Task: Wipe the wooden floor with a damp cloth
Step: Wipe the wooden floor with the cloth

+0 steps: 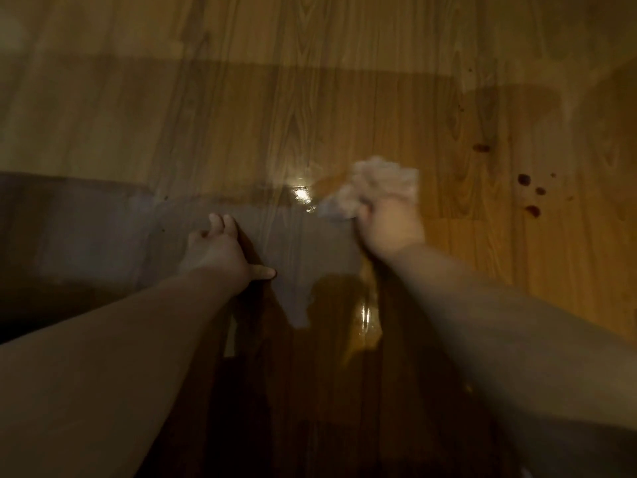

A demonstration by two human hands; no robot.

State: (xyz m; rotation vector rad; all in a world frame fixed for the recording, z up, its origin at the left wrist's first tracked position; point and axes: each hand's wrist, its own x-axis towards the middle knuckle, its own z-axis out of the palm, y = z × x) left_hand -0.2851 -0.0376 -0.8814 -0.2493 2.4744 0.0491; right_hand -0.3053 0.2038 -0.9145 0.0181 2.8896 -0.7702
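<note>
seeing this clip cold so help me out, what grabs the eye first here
The pale crumpled cloth bunched in the right hand stands out most, just right of centre over the wooden floor, with a bright glint beside it on its left. Further right lie several dark red spots on the boards. The left hand is open, low at centre left.

We have one wide-angle view, worn on the head. It looks forward and steeply down from close above onto the brown wood-grain plank floor (310,108), which fills the frame. The left hand (217,251) and right hand (389,225) sit near mid-frame.
</note>
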